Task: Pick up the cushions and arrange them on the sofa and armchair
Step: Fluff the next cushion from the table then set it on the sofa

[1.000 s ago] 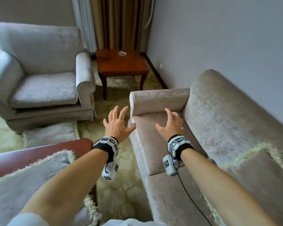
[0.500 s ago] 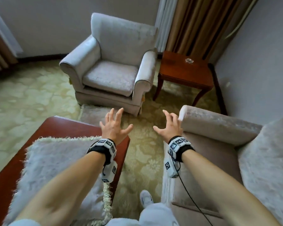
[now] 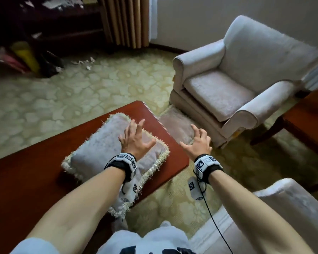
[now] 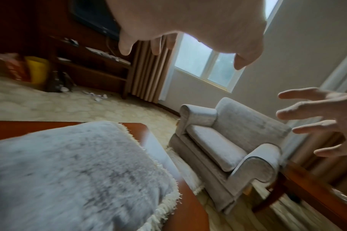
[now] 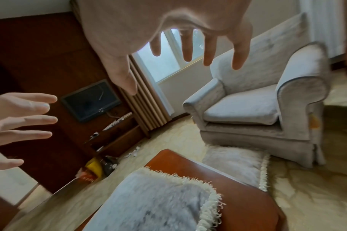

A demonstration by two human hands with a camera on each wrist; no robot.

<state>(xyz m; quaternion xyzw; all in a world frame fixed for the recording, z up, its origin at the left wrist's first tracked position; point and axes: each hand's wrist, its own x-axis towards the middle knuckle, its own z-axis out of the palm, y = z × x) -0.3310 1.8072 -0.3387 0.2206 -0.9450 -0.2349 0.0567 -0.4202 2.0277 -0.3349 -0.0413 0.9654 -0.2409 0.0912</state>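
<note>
A grey fringed cushion (image 3: pixel 99 153) (image 4: pixel 73 176) (image 5: pixel 154 203) lies on the red-brown coffee table (image 3: pixel 31 180). My left hand (image 3: pixel 136 138) hovers above its right part, fingers spread, holding nothing. Beyond the table's right corner my right hand (image 3: pixel 197 142) hangs open over the carpet. A second fringed cushion (image 3: pixel 174 125) (image 5: pixel 236 164) lies on the floor between the table and the pale armchair (image 3: pixel 246 79) (image 5: pixel 257 106). The armchair's seat is bare. A corner of the sofa (image 3: pixel 283 202) shows at lower right.
A wooden side table (image 3: pixel 308 118) stands right of the armchair. Curtains (image 3: pixel 125 21) and a dark TV cabinet (image 3: pixel 44 24) line the far wall, with a yellow bin (image 3: pixel 26 55) and paper scraps (image 3: pixel 84 63) on the patterned carpet (image 3: pixel 62 92).
The view has swung left from the sofa to the coffee table. Both open hands moved with it; the left one now hovers over the cushion on the table.
</note>
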